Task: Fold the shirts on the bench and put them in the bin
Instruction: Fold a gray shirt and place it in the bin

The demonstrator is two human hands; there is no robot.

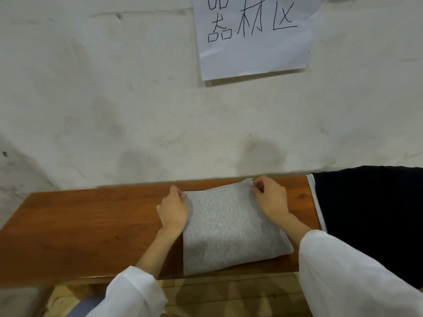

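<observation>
Left hand (172, 208): fingers curled, gripping the far-left corner of the folded grey shirt (229, 227). Right hand (270, 197): fingers pinching the far-right corner. Shirt lies flat on the bench (80, 225), right of centre. A black garment (370, 213) covers the bench's right end.

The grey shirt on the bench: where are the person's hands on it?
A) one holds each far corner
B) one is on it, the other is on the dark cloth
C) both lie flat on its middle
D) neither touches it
A: the left hand grips the far left corner of the grey shirt and the right hand pinches its far right corner, on the bench.
</observation>
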